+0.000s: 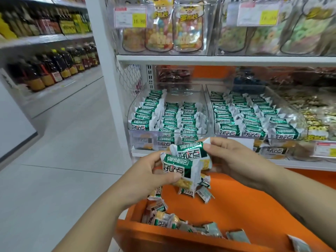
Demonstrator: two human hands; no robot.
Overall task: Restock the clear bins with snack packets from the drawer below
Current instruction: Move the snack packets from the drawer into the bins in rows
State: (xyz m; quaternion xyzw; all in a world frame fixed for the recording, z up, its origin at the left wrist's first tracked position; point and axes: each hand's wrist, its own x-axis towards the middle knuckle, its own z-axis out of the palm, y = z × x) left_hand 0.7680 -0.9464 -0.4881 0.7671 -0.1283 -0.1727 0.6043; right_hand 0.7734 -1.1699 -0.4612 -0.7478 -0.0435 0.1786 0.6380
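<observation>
**Head view.** The left hand [154, 176] gripped the nearer packet [179, 167], with the thumb laid across its lower face and the fingers curled behind. The right hand [234, 160] pinched the farther packet [190, 151] at its upper right corner. Both packets were glossy foil pillows, green and white, with bold printed characters and crimped ends. They overlapped one another and were held above the far left part of the open drawer [236, 211].

The drawer was smooth, orange and wide. Loose packets [163, 220] of the same kind lay scattered along its near left wall and under the hands.

Beyond the hands, two clear hard-plastic bins sat side by side on the lower shelf. The left bin [133, 113] held three rows of packets standing on edge, its left row stacked highest. The right bin [211, 113] was filled in close rows. The held packets and both hands hid the middle of the shelf front below the bins.

A white shelf board [218, 60] ran above. It carried upper bins [211, 24] with transparent stand-up pouches [188, 30] of coloured sweets and a pink-and-yellow price tag [130, 16]. A white wire mesh panel [130, 79] hung left of the left bin. At far left, dark bottles [54, 66] lined blurred shelves beside a pale tiled floor [63, 142].
</observation>
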